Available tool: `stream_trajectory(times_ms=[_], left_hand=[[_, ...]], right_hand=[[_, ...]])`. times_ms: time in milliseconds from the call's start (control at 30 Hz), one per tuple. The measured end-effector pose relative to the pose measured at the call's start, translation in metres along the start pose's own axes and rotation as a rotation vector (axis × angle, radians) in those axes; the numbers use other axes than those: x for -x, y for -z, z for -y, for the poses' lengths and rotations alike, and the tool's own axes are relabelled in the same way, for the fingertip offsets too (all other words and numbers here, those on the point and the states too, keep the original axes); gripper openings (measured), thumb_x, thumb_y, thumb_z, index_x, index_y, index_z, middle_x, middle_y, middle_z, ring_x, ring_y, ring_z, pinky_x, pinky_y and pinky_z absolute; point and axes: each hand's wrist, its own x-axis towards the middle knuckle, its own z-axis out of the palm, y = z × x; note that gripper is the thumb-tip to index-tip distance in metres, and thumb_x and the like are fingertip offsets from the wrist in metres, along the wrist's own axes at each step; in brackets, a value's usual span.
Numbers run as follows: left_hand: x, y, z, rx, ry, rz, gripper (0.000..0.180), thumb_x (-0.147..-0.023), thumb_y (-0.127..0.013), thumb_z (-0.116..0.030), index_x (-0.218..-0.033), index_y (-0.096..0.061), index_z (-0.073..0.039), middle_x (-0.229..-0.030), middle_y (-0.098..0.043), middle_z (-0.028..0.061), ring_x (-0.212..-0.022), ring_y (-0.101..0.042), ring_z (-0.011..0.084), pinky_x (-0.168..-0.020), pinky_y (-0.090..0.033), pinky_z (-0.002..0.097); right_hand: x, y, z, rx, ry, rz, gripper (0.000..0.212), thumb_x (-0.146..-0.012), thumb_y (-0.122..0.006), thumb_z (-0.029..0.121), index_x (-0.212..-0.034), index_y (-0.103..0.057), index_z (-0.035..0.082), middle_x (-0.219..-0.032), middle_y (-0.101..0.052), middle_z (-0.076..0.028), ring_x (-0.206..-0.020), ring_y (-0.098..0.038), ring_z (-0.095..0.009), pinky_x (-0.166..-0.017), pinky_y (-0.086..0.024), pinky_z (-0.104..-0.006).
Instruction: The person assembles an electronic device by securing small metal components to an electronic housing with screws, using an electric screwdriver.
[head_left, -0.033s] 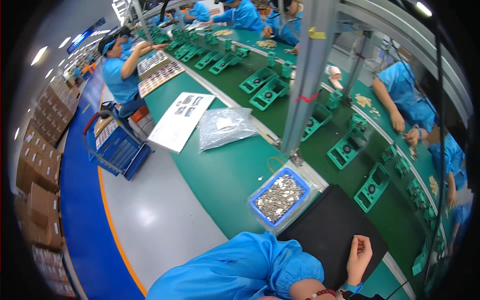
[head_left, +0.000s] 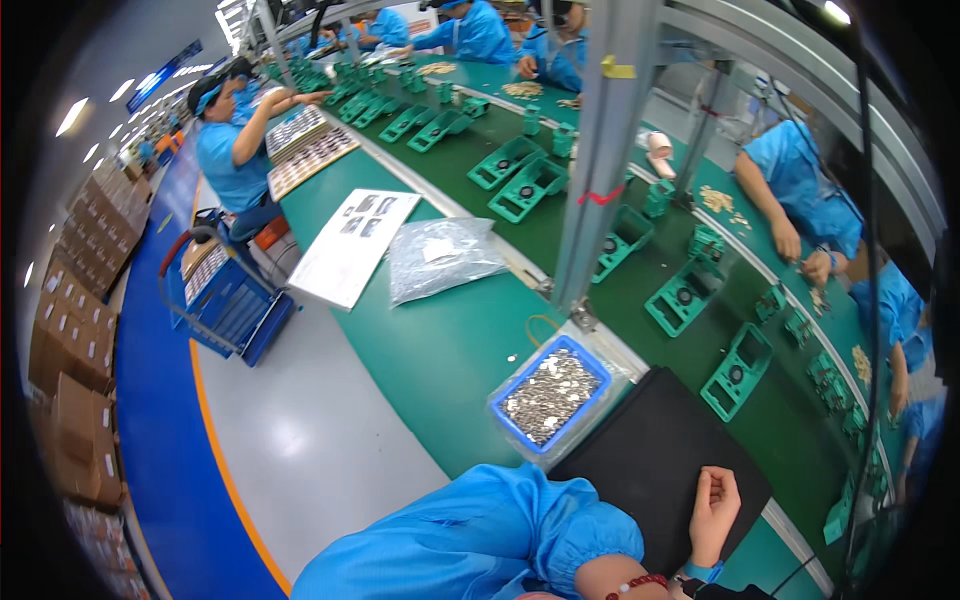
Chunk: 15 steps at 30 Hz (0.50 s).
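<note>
My right hand (head_left: pixel 714 508) rests on a black mat (head_left: pixel 625 425) at the lower right. Its fingers curl in toward the palm, and nothing shows in them. A blue band circles that wrist. From the lower edge my left forearm crosses in a blue sleeve (head_left: pixel 470 540), with a red bead bracelet (head_left: pixel 637 584) at the wrist. The left hand itself lies outside the picture. Beside the mat, up and left of my right hand, stands a blue-rimmed tray (head_left: pixel 505 425) full of small silvery metal parts (head_left: pixel 550 398).
Green fixtures (head_left: pixel 738 370) sit along a dark green belt beyond a metal post (head_left: pixel 600 190). A plastic bag (head_left: pixel 445 262) and a printed sheet (head_left: pixel 355 250) lie on the bench. Co-workers in blue sit opposite and farther left. A blue cart (head_left: pixel 235 310) stands on the floor.
The whole view has shifted slightly, so things appear a little farther left. My right hand keeps its curled pose on the mat.
</note>
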Motion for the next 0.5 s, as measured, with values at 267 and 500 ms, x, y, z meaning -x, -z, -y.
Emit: stream_trajectory(times_ms=[267,500], left_hand=[[0.014,-0.006,0.035,0.183,0.127,-0.007,0.024,-0.102,-0.056,-0.019,-0.111,-0.07,-0.001,-0.112,-0.066,0.0105,-0.097,-0.065,0.0229,-0.079,-0.053,0.034],[0.007,-0.01,0.024,0.338,-0.152,-0.718,0.041,-0.085,-0.067,0.004,-0.122,-0.052,-0.003,-0.093,-0.057,0.0068,-0.07,-0.053,0.0174,-0.058,-0.048,0.0308]], right_hand=[[-0.008,0.005,0.006,0.054,0.057,-0.047,0.008,-0.095,-0.065,0.007,-0.099,-0.068,0.0,-0.086,-0.069,-0.007,-0.083,-0.065,-0.01,-0.074,-0.052,-0.0262],[-0.009,0.022,-0.002,0.125,0.185,-0.059,0.014,-0.085,-0.062,0.006,-0.099,-0.065,0.002,-0.092,-0.066,-0.014,-0.086,-0.068,-0.026,-0.076,-0.054,-0.0343]])
